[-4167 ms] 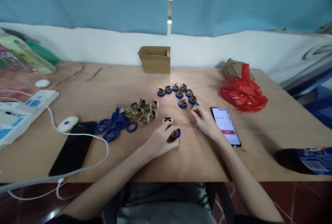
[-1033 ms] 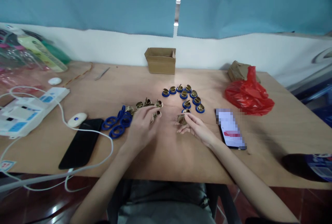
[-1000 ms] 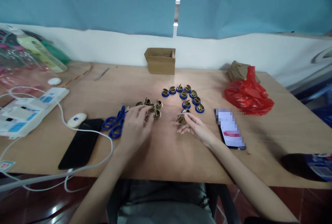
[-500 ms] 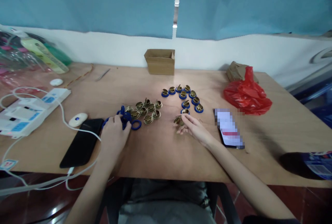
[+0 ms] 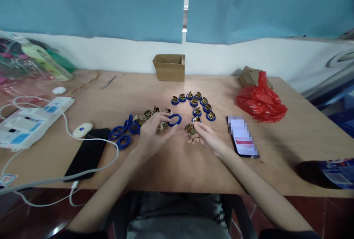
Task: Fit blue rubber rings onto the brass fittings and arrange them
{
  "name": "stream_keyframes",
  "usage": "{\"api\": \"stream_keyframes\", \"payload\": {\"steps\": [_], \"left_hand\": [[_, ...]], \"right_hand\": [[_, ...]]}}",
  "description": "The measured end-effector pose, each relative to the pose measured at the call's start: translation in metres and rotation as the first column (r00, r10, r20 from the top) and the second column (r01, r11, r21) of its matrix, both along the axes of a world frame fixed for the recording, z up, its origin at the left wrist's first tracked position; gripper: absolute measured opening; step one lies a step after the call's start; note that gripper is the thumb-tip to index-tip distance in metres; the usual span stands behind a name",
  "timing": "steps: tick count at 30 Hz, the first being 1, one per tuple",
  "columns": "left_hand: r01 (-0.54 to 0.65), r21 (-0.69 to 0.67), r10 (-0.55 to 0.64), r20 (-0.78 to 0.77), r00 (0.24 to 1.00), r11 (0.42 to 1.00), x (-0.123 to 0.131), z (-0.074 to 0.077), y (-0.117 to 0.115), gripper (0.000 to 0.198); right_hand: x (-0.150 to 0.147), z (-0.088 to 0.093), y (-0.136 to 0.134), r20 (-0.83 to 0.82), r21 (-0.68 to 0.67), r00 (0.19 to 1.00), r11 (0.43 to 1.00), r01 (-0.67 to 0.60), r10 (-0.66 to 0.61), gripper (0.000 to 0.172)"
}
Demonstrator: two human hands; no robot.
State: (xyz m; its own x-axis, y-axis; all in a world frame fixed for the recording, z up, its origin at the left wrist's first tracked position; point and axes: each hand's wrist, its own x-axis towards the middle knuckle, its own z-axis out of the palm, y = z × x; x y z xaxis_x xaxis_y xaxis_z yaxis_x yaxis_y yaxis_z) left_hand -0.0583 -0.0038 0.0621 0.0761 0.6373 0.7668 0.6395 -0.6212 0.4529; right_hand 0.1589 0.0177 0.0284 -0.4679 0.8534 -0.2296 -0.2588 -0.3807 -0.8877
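My left hand (image 5: 151,135) pinches a blue rubber ring (image 5: 174,119) and holds it up just above the table, beside a cluster of bare brass fittings (image 5: 149,114). My right hand (image 5: 208,138) rests on the table with its fingertips closed on one brass fitting (image 5: 190,128). A pile of loose blue rings (image 5: 123,132) lies to the left of my left hand. Behind my right hand sits a group of brass fittings with blue rings on them (image 5: 195,102).
A lit phone (image 5: 242,136) lies right of my right hand. A black phone (image 5: 87,152), white cable (image 5: 91,141) and power strip (image 5: 27,119) are at the left. A small cardboard box (image 5: 168,67) and a red plastic bag (image 5: 261,100) stand farther back. A dark bottle (image 5: 326,174) lies at the right edge.
My left hand went left to the pile of blue rings, took one, and has brought it back right toward the brass fitting. My right hand has stayed put, holding the fitting.
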Motion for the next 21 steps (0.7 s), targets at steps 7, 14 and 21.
{"api": "stream_keyframes", "payload": {"steps": [7,14,21], "left_hand": [[0.208,0.008,-0.208,-0.002,0.978,0.978,0.036,-0.021,0.017,0.013],[0.22,-0.181,-0.208,0.081,0.975,0.959,0.039,-0.03,0.007,0.039],[0.301,-0.298,-0.249,0.201,0.947,0.906,0.033,-0.031,0.006,0.037]], "right_hand": [[0.002,0.003,0.0,-0.075,0.026,0.997,0.999,0.024,-0.022,0.043],[0.0,0.0,-0.002,0.012,0.061,0.999,0.998,0.029,-0.03,0.045],[-0.002,-0.001,-0.006,0.007,0.038,0.998,0.997,0.065,-0.065,0.045]]}}
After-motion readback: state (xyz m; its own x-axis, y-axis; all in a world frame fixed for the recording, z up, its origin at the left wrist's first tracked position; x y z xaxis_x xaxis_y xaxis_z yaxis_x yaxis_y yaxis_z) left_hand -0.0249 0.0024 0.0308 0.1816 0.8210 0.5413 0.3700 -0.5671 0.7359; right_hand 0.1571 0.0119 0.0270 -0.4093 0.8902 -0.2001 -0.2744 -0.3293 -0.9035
